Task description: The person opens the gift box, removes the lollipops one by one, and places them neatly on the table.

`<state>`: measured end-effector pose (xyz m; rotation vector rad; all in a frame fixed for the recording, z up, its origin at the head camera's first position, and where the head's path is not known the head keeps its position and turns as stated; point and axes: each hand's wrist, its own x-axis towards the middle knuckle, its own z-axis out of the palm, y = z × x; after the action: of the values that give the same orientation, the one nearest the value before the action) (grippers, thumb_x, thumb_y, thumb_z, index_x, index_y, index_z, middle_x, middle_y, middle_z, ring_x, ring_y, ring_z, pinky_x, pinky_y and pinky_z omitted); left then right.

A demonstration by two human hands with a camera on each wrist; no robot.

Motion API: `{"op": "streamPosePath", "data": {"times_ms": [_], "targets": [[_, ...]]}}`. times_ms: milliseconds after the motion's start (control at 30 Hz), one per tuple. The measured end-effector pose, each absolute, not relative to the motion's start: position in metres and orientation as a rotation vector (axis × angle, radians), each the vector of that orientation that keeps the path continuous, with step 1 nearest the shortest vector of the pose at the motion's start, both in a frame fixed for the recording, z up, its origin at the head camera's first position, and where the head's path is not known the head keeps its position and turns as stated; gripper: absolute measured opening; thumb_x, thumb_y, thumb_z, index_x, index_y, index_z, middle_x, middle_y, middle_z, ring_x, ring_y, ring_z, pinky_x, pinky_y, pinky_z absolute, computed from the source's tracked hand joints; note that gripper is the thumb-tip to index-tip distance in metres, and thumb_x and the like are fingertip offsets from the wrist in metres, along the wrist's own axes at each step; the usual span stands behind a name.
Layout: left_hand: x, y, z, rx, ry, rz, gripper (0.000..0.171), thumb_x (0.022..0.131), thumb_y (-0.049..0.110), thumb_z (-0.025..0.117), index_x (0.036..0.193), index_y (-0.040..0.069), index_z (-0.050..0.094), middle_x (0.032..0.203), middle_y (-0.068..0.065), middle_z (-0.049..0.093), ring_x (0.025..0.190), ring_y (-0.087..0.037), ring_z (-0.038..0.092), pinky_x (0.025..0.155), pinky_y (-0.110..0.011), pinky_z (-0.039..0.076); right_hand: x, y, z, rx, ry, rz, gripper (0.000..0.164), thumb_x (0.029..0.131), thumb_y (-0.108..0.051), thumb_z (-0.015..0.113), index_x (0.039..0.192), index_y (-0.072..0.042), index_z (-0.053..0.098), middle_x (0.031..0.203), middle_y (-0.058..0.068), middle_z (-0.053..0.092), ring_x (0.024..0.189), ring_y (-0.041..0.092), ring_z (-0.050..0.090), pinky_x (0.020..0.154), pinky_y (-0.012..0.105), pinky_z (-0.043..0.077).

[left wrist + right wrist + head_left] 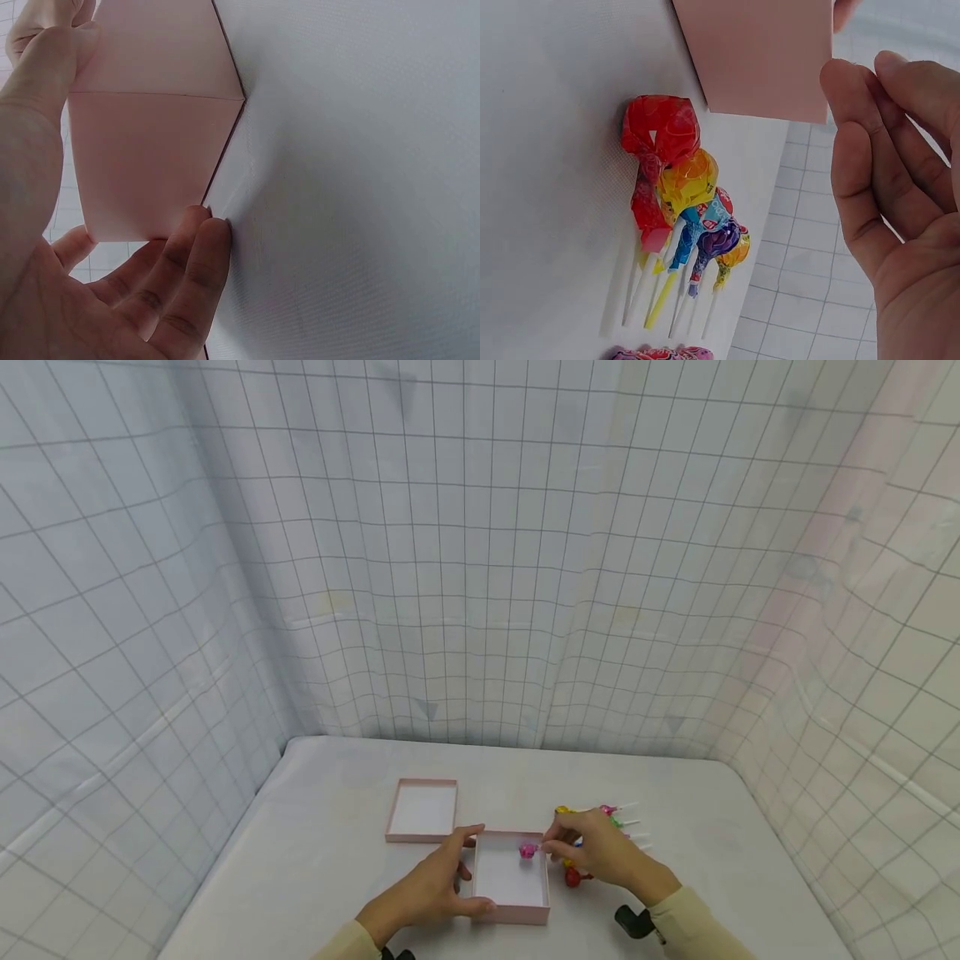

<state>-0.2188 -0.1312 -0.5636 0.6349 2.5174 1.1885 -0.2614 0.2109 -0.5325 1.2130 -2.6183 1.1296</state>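
Note:
A shallow pink box with a white inside stands in front of me, its top uncovered. My left hand grips it along the left side, thumb at the near left corner and a finger at the far one; the left wrist view shows its fingers low against the pink wall. Over the right wall, my right hand pinches a lollipop by its stick end, and the pink-wrapped head of that lollipop is inside the box. Beside the box lie more lollipops, among them a red one and a yellow one.
The pink-edged lid lies behind and left of the box, white inside up. Blue and purple lollipops lie in the row on the right, sticks pointing right. White gridded curtains surround the white table.

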Motion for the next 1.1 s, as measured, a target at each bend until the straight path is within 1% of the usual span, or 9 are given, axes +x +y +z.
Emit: {"op": "streamPosePath", "data": {"times_ms": [133, 267, 467, 600, 700, 833, 1000, 1067, 1100], "targets": [[-0.219, -0.131, -0.564, 0.633, 2.518, 1.189, 0.117, 0.093, 0.048, 0.101, 0.181, 0.019, 0.03, 0.169, -0.019, 0.055, 0.101, -0.009, 0.06, 0.082, -0.025, 0.051, -0.26, 0.215, -0.533, 1.215, -2.6, 1.132, 0.006, 0.106, -0.009, 0.087, 0.107, -0.013, 0.083, 0.099, 0.003, 0.089, 0.085, 0.0, 0.079, 0.079, 0.024, 0.068], [-0.218, -0.13, -0.564, 0.634, 2.518, 1.185, 0.117, 0.093, 0.048, 0.101, 0.181, 0.018, 0.03, 0.17, -0.018, 0.055, 0.101, -0.01, 0.06, 0.082, -0.025, 0.051, -0.258, 0.218, -0.533, 1.183, -2.603, 1.123, 0.009, 0.105, -0.01, 0.088, 0.107, -0.017, 0.083, 0.099, 0.0, 0.089, 0.087, -0.006, 0.075, 0.08, 0.025, 0.069], [-0.219, -0.131, -0.564, 0.623, 2.519, 1.183, 0.117, 0.093, 0.049, 0.101, 0.181, 0.019, 0.03, 0.169, -0.018, 0.055, 0.101, -0.011, 0.059, 0.082, -0.026, 0.051, -0.257, 0.225, -0.532, 1.18, -2.537, 1.13, 0.01, 0.105, -0.008, 0.088, 0.106, -0.017, 0.083, 0.097, 0.004, 0.089, 0.086, -0.005, 0.075, 0.081, 0.026, 0.069], [-0.219, -0.131, -0.563, 0.626, 2.514, 1.185, 0.117, 0.093, 0.048, 0.101, 0.181, 0.017, 0.03, 0.169, -0.018, 0.055, 0.101, -0.011, 0.06, 0.083, -0.026, 0.051, -0.257, 0.23, -0.531, 1.187, -2.499, 1.119, 0.007, 0.106, -0.011, 0.087, 0.105, -0.016, 0.083, 0.097, -0.002, 0.088, 0.085, -0.005, 0.075, 0.079, 0.026, 0.069], [-0.219, -0.131, -0.562, 0.634, 2.511, 1.189, 0.117, 0.093, 0.048, 0.101, 0.181, 0.017, 0.03, 0.169, -0.019, 0.054, 0.101, -0.011, 0.06, 0.083, -0.026, 0.051, -0.256, 0.234, -0.53, 1.186, -2.474, 1.102, 0.008, 0.105, -0.009, 0.088, 0.104, -0.015, 0.083, 0.097, -0.007, 0.086, 0.084, -0.005, 0.075, 0.078, 0.026, 0.069], [-0.218, -0.131, -0.561, 0.652, 2.52, 1.18, 0.116, 0.094, 0.048, 0.1, 0.181, 0.016, 0.03, 0.169, -0.019, 0.055, 0.102, -0.01, 0.061, 0.083, -0.025, 0.052, -0.255, 0.238, -0.53, 1.172, -2.464, 1.087, 0.009, 0.103, -0.009, 0.09, 0.104, -0.014, 0.082, 0.095, -0.011, 0.085, 0.081, -0.005, 0.074, 0.078, 0.026, 0.068], [-0.218, -0.131, -0.561, 0.661, 2.526, 1.171, 0.115, 0.095, 0.048, 0.099, 0.181, 0.016, 0.03, 0.168, -0.019, 0.055, 0.103, -0.009, 0.061, 0.083, -0.025, 0.052, -0.252, 0.243, -0.529, 1.107, -2.471, 1.033, 0.018, 0.1, -0.008, 0.093, 0.102, -0.022, 0.082, 0.09, -0.018, 0.082, 0.079, -0.008, 0.067, 0.067, 0.024, 0.057], [-0.218, -0.131, -0.562, 0.658, 2.526, 1.17, 0.115, 0.095, 0.048, 0.099, 0.181, 0.017, 0.03, 0.168, -0.018, 0.056, 0.103, -0.009, 0.061, 0.083, -0.025, 0.052, -0.252, 0.246, -0.529, 1.097, -2.458, 1.026, 0.022, 0.099, -0.006, 0.093, 0.102, -0.024, 0.081, 0.091, -0.018, 0.082, 0.079, -0.008, 0.067, 0.065, 0.027, 0.058], [-0.218, -0.131, -0.562, 0.657, 2.527, 1.168, 0.115, 0.095, 0.049, 0.099, 0.181, 0.018, 0.03, 0.168, -0.018, 0.056, 0.102, -0.009, 0.061, 0.084, -0.025, 0.052, -0.252, 0.248, -0.529, 1.1, -2.45, 1.032, 0.019, 0.101, -0.007, 0.092, 0.102, -0.023, 0.081, 0.091, -0.016, 0.083, 0.08, -0.007, 0.068, 0.066, 0.029, 0.061]]}}
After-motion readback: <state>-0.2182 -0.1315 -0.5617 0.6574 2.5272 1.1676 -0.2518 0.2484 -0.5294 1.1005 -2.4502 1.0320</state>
